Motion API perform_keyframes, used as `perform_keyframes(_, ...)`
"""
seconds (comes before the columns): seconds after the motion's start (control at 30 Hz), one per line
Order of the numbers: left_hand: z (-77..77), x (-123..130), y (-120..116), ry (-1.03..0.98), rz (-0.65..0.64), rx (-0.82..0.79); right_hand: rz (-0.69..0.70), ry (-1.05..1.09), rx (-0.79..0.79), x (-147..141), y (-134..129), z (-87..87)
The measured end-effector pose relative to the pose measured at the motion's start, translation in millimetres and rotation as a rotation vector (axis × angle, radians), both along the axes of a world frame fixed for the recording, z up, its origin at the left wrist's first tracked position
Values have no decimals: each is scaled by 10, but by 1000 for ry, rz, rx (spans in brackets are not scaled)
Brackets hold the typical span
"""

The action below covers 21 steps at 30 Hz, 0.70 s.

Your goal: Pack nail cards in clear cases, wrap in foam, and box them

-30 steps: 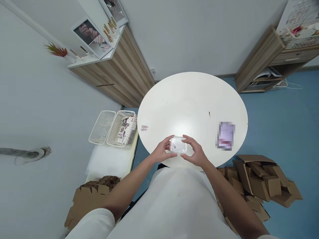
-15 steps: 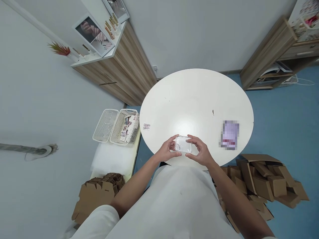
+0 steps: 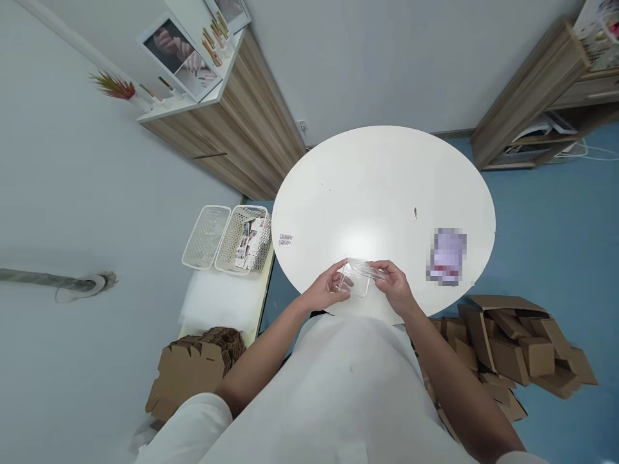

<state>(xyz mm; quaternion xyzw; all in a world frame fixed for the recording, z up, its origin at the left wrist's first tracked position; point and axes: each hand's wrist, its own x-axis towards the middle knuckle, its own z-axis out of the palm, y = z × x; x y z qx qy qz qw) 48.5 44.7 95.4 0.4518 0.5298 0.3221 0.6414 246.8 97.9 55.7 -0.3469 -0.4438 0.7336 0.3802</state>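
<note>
My left hand [image 3: 327, 288] is closed around the left side of a small clear plastic box [image 3: 356, 287], held over the table's near edge. At the box's top right, my right hand [image 3: 396, 285] pinches a clear plastic lid [image 3: 368, 267], which is tilted up from the box. Whether the lid is still joined to the box I cannot tell. Through the clear box, fingertips of my left hand show. A small printed sticker sheet [image 3: 285, 240] lies on the table at the left, and a blurred-out purple packet [image 3: 447, 256] at the right.
The white oval table [image 3: 377, 167] fills the middle. Left of it, a white basket [image 3: 243, 241] holds printed cards beside a second basket [image 3: 206, 238]. Flat cardboard [image 3: 186, 374] is stacked below them. Brown boxes [image 3: 520, 351] lie on the floor at right.
My right hand has moved slightly right and pulled the clear lid up and away from the box, which earlier looked closed. My left hand keeps its hold on the box.
</note>
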Motion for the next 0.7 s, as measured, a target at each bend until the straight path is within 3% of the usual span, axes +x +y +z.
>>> perform_keyframes(0.2, -79, -43, -41, -15, 147, -61, 41, -88, -64, 14, 14, 18)
perform_keyframes(0.43, -163, -47, -121, 56, 197, -83, -62, -249, -234, -154, 47, 67)
perform_keyframes(0.7, -420, -24, -202, 43, 318, -103, -5, -401, -203, -197, -87, -142)
